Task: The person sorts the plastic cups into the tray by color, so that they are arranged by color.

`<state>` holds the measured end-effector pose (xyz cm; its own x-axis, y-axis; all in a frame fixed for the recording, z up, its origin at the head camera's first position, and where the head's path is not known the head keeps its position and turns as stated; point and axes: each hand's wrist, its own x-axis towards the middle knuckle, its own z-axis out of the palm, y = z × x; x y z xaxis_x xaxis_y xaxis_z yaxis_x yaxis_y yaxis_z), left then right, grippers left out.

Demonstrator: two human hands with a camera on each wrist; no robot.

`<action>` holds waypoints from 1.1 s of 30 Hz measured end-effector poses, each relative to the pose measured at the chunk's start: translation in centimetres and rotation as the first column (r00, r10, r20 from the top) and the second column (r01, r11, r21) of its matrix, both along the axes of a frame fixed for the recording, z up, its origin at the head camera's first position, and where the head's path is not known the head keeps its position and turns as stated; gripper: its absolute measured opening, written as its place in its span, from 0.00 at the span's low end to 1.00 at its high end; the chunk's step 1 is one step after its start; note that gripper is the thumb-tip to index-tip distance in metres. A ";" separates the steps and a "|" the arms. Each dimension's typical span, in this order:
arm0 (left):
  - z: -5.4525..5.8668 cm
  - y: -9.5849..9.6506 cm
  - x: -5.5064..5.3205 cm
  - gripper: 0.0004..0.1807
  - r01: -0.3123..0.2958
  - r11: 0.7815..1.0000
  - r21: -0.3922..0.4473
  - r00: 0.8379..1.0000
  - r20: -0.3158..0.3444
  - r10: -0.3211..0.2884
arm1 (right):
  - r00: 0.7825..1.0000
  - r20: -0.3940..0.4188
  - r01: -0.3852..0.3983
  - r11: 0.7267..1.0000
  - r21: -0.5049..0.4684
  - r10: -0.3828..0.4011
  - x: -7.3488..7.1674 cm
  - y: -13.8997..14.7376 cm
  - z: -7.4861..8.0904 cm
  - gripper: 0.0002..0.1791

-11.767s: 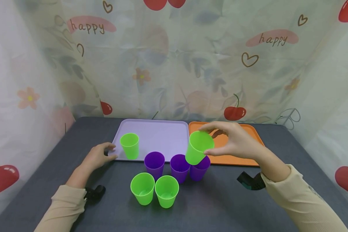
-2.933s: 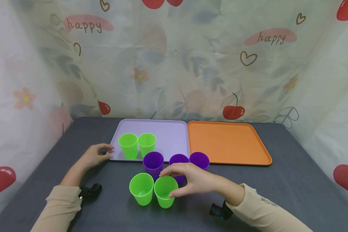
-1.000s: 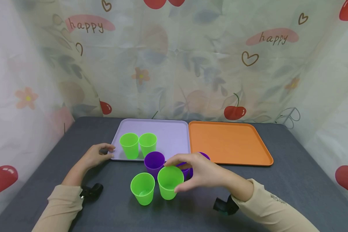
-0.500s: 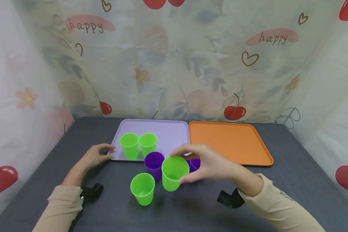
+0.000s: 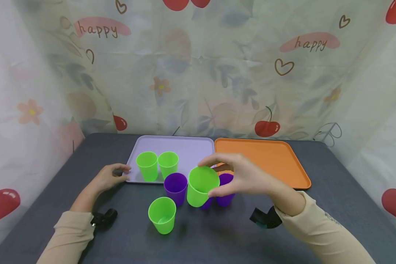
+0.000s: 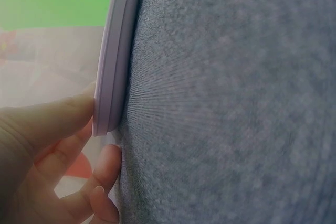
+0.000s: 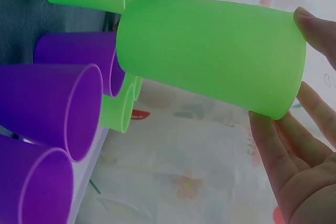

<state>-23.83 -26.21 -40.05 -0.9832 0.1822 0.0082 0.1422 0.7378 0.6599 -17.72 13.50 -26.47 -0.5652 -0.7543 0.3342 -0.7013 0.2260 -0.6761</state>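
My right hand [image 5: 244, 176] holds a bright green plastic cup [image 5: 202, 187] by its rim between thumb and fingers. The cup [image 7: 210, 51] is off the table, tilted, in front of the purple cups. Behind it, one purple cup [image 5: 206, 205] is mostly hidden; another purple cup [image 5: 225, 200] shows to the right and a third purple cup [image 5: 175, 189] to the left. My left hand [image 5: 109, 178] rests at the near left corner of the lavender tray [image 5: 196, 152], its thumb touching the tray's rim [image 6: 111, 72]. Two green cups [image 5: 147, 167] stand upright on that tray.
One more green cup [image 5: 162, 215] stands on the dark grey tabletop [image 5: 211, 242], nearest the person. An orange tray [image 5: 264, 165] lies right of the lavender one, edges together. A patterned cloth [image 5: 198, 91] hangs behind and along both sides.
A second green cup has come to stand on the lavender tray since the earliest frame. My right hand has since lifted another from the near row, moving it back and right. My left hand stays put.
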 end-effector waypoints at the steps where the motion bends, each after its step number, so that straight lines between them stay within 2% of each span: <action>1: 0.0 0.0 0.0 0.19 0.002 1.000 0.000 1.000 -0.001 -0.002 | 1.000 0.002 0.003 1.000 -0.002 -0.003 -0.1 0.0 0.1 0.28; 9: 0.0 0.0 0.1 0.19 -0.005 1.000 -0.003 1.000 -0.003 0.005 | 1.000 0.004 0.015 1.000 -0.006 -0.015 -1.0 -0.1 0.7 0.29; 15: 0.0 0.1 0.1 0.18 -0.008 1.000 0.000 1.000 -0.002 0.008 | 0.998 -0.026 0.065 0.998 0.023 -0.065 -2.0 0.0 0.9 0.29; 25: 0.1 0.1 0.2 0.19 -0.011 1.000 0.000 1.000 0.008 0.011 | 0.994 -0.017 0.106 0.993 0.052 -0.106 -3.7 0.1 0.8 0.30; 33: 0.0 0.1 0.1 0.19 -0.006 1.000 0.003 1.000 -0.006 0.006 | 0.994 -0.016 0.109 0.991 0.075 -0.108 -5.0 -0.1 0.6 0.29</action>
<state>-23.75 -26.15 -40.02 -0.9843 0.1759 0.0146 0.1414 0.7364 0.6616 -22.68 13.37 -25.85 -0.6414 -0.7120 0.2857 -0.6779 0.3515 -0.6457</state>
